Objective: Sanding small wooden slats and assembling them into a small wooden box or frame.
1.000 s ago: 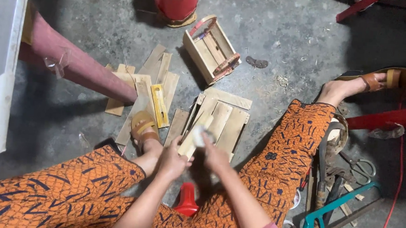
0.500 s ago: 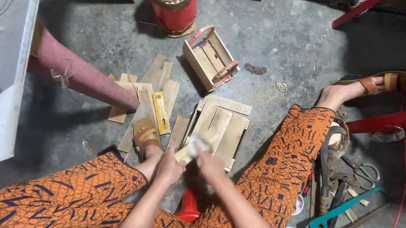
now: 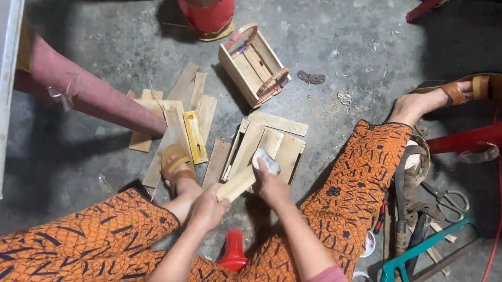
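From my feed I look straight down at a concrete floor [image 3: 349,48] where the person sits with legs spread in orange patterned trousers. The left hand [image 3: 207,205] has its fingers wrapped tight around the near end of a short wooden slat [image 3: 238,182], which angles up and away toward the right hand [image 3: 271,183]. That right hand presses a small grey pad, sandpaper by the look of it [image 3: 264,159], onto the far end of the slat, fingers closed over it. Just beyond the slat lies a stack of flat wooden boards [image 3: 274,138], and to its left more loose boards [image 3: 175,104] are scattered, with a yellow tool [image 3: 195,134] lying on them. The left foot in a tan sandal [image 3: 174,162] rests beside that pile. Farther out stands a small open wooden crate [image 3: 254,66], tilted on the floor, and behind it a red cylindrical container [image 3: 207,7]. A red bottle cap [image 3: 233,253] shows between the knees. On the right I see a teal-framed saw [image 3: 424,250] and scissors [image 3: 447,200] among other tools.
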